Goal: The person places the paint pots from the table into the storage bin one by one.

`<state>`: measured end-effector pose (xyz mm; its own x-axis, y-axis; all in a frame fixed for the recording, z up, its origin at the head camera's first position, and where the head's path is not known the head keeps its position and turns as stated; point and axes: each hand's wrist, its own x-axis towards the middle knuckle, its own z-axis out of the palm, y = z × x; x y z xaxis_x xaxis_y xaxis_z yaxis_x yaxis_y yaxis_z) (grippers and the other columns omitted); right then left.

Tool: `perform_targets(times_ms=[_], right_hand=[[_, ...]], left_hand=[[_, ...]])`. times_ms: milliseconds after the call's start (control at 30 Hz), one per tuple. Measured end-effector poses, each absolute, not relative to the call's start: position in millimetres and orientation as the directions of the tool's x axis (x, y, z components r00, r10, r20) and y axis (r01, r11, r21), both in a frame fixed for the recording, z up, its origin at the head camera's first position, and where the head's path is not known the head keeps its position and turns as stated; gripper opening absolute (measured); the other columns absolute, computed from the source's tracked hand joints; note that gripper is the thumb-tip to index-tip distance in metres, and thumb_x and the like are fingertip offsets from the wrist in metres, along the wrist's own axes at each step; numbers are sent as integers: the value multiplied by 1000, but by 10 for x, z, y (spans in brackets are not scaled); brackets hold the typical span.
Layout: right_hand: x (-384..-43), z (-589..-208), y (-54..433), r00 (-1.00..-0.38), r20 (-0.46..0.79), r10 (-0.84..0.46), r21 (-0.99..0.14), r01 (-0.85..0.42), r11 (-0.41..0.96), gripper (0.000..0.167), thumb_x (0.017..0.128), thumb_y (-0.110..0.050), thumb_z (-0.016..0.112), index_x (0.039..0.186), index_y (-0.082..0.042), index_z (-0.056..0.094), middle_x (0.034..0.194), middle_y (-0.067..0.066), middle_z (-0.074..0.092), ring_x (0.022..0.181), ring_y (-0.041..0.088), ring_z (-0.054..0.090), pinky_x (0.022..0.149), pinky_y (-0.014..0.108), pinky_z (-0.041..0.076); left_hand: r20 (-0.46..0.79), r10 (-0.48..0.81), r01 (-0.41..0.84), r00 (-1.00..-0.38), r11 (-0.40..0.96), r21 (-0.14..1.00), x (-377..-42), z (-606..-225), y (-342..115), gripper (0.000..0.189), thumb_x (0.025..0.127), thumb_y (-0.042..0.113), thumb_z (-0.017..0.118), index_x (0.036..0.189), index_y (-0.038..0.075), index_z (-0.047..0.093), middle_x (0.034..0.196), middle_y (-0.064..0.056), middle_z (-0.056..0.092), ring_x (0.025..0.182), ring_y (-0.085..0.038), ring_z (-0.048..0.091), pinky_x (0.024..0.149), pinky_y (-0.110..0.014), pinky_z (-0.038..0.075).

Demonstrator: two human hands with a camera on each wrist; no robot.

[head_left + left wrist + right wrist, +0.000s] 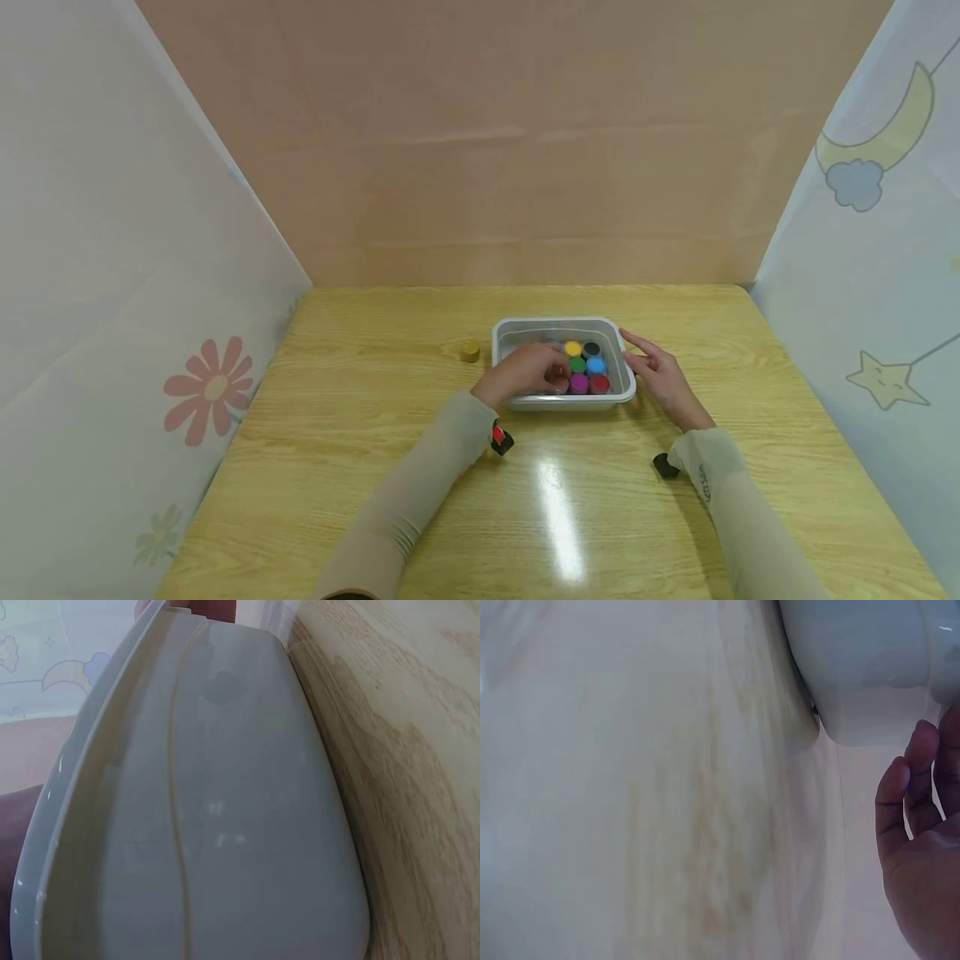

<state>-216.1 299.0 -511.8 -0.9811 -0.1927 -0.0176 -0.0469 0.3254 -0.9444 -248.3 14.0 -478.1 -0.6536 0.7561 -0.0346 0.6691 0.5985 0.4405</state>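
Observation:
A white plastic tub (555,405) stands on the table with several small round pots in its right part, their lids yellow, black, green, blue, purple and red. My left hand (525,368) reaches over the near left side into it, its curled fingers and thumb at a pale-lidded pot (559,385) beside the purple one (578,383). My right hand (662,377) touches the tub's right end at the rim, fingers mostly extended. In the left wrist view the tub's side wall (255,780) hides the left fingers. The right wrist view shows right fingers (922,750) against the tub.
A single yellow-lidded pot (470,352) stands on the wooden table (360,400), left of the tub. A tan sheet (525,142) rises behind the table, and patterned white sheets flank it at left and right.

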Motion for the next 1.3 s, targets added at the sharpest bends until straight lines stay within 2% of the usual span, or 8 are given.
perform_targets(times_ms=[133, 267, 500, 633, 833, 933, 1200, 1300], right_hand=[[-2159, -5118, 2997, -981, -16, -193, -941, -50, 334, 60, 110, -36, 51, 163, -16, 33, 127, 32, 66, 103, -9, 65, 79, 20, 50], [-2158, -5115, 3001, -981, -17, -192, -938, -51, 343, 59, 110, -36, 51, 163, -18, 33, 131, 30, 66, 106, -11, 63, 82, 17, 50], [-2157, -5110, 2998, -980, -27, -196, -936, -44, 349, 59, 109, -38, 51, 163, -20, 33, 86, 14, 71, 101, -8, 63, 80, 23, 49], [-2158, -5110, 3001, -982, -19, -191, -937, -50, 347, 59, 109, -37, 51, 163, -19, 34, 101, 11, 76, 107, -11, 62, 85, 15, 49], [-2154, -5120, 3004, -981, -17, -192, -939, -50, 339, 59, 110, -38, 50, 163, -19, 33, 124, 29, 69, 108, -13, 61, 87, 12, 49], [-2150, -5122, 3002, -981, -16, -195, -941, -51, 334, 60, 110, -39, 50, 163, -19, 33, 138, 31, 61, 109, -14, 60, 89, 9, 48], [-2141, -5112, 2994, -981, -10, -196, -942, -57, 331, 59, 110, -38, 50, 163, -19, 33, 140, 31, 59, 110, -15, 59, 90, 7, 47], [-2147, -5106, 2995, -981, -12, -194, -939, -55, 338, 59, 110, -38, 50, 163, -19, 33, 132, 32, 64, 109, -13, 60, 88, 9, 48]], left_hand=[[-30, 756, 670, -654, 596, 443, -2476, -4799, 138, 18, 91, 23, 81, 108, 18, 75, 107, 6, 64, 93, -5, 59, 84, -17, 49], [-17, 759, 677, -651, 590, 440, -2484, -4803, 135, 19, 90, 22, 83, 107, 19, 75, 106, 7, 64, 93, -6, 59, 84, -17, 49], [-16, 763, 684, -646, 588, 431, -2483, -4787, 131, 20, 90, 22, 83, 108, 18, 75, 106, 6, 63, 93, -6, 58, 84, -16, 49], [-12, 767, 689, -641, 583, 432, -2486, -4786, 133, 20, 90, 22, 83, 108, 18, 75, 106, 6, 63, 92, -6, 58, 83, -16, 49], [-12, 766, 686, -643, 583, 435, -2490, -4795, 130, 21, 90, 23, 83, 109, 19, 75, 105, 6, 63, 92, -5, 58, 83, -16, 48], [-11, 761, 680, -648, 585, 442, -2482, -4789, 125, 22, 90, 23, 83, 110, 19, 76, 105, 6, 64, 91, -6, 59, 82, -17, 49], [1, 731, 638, -682, 595, 488, -2457, -4735, 89, 26, 91, 23, 82, 116, 21, 75, 111, 7, 66, 93, -6, 63, 82, -21, 51], [28, 718, 625, -695, 584, 518, -2465, -4677, 42, 29, 92, 24, 81, 120, 18, 73, 115, 5, 68, 98, -9, 65, 84, -22, 52]])
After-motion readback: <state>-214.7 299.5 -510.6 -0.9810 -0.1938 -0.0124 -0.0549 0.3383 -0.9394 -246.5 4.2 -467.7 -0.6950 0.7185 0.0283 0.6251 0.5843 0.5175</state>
